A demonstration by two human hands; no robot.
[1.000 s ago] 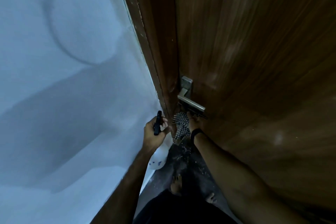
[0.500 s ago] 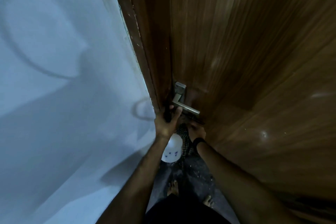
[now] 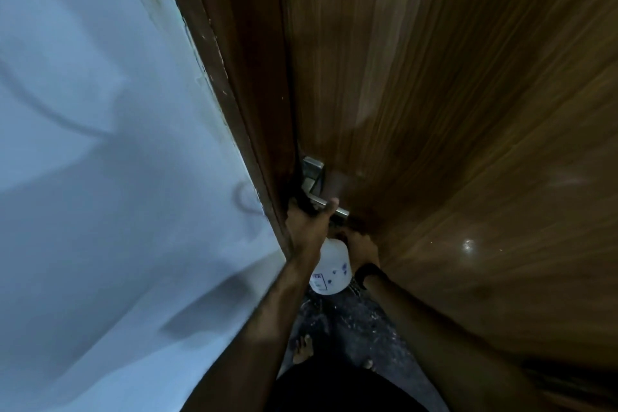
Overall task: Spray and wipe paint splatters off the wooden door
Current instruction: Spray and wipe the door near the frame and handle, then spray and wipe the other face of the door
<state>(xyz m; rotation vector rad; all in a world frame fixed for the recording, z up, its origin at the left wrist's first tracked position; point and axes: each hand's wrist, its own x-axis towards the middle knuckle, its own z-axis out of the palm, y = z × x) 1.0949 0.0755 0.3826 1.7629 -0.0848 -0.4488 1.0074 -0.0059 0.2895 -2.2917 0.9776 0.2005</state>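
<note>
The brown wooden door [image 3: 434, 110] fills the right side, with a few pale specks on its lower part. My left hand [image 3: 309, 224] grips the black head of a white spray bottle [image 3: 331, 269] just under the steel lever handle [image 3: 322, 192], its thumb stretched toward the lever. The bottle's body hangs below that hand. My right hand [image 3: 361, 247] is low against the door beneath the handle, fingers curled; the checked cloth it held earlier is hidden behind the bottle and the hand.
A pale blue wall [image 3: 117, 177] covers the left side, meeting the dark door frame [image 3: 240, 104]. Below is a dark speckled floor [image 3: 351, 321] with my bare feet [image 3: 302, 349] on it. The gap between wall and door is narrow.
My left hand has carried the spray bottle right and up, from beside the wall to just under the lever handle. The checked cloth has gone out of sight behind the bottle.
</note>
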